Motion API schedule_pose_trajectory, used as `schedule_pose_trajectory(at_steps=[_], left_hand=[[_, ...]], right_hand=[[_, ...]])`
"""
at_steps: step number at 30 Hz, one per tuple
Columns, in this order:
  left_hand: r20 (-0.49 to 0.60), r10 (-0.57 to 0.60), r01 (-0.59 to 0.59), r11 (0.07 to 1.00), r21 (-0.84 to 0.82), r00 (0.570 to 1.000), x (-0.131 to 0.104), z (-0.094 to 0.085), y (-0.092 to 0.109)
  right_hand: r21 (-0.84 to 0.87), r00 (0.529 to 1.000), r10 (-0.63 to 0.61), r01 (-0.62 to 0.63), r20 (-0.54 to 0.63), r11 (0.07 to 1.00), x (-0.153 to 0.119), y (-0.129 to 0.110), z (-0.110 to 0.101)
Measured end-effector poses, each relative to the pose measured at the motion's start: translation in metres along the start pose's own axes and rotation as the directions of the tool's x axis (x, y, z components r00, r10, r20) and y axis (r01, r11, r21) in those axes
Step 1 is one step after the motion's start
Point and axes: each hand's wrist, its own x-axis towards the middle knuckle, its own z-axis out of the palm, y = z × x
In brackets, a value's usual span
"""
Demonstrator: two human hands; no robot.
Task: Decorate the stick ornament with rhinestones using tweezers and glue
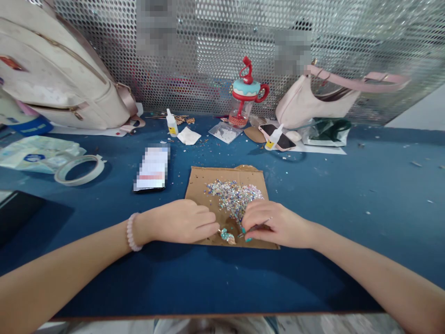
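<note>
My left hand (186, 221), with a beaded bracelet (131, 232) on the wrist, is closed around one end of a small ornament (227, 236) set with turquoise rhinestones. The ornament hangs over the near part of a brown cardboard sheet (200, 178). Close by on its right, my right hand (266, 222) pinches a pair of thin tweezers (259, 227), their tips pointing toward the ornament. Beyond both hands, a pile of loose, many-coloured rhinestones (231, 197) is spread on the cardboard. Part of that pile lies hidden behind my right hand.
A phone (152, 167) and a tape roll (79, 170) lie to the left. At the back stand a glue bottle (171, 124), a red-handled cup (243, 99), another glue bottle (274, 138), a pink handbag (299, 104) and a white backpack (62, 69).
</note>
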Motion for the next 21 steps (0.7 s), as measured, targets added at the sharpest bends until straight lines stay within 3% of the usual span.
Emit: schedule_pose_trajectory(at_steps=[5,21], left_hand=[[0.009,0.0,0.0,1.0,0.005,1.0,0.0005,-0.0004,0.0001],[-0.038,0.003,-0.003,1.0,-0.002,0.999,0.001,-0.0011,0.0]], right_hand=[[-0.001,0.998,-0.049,0.049,-0.038,0.999,-0.0011,0.0015,0.0022],[-0.05,1.0,-0.011,0.009,-0.023,0.999,-0.0026,0.0004,0.0032]])
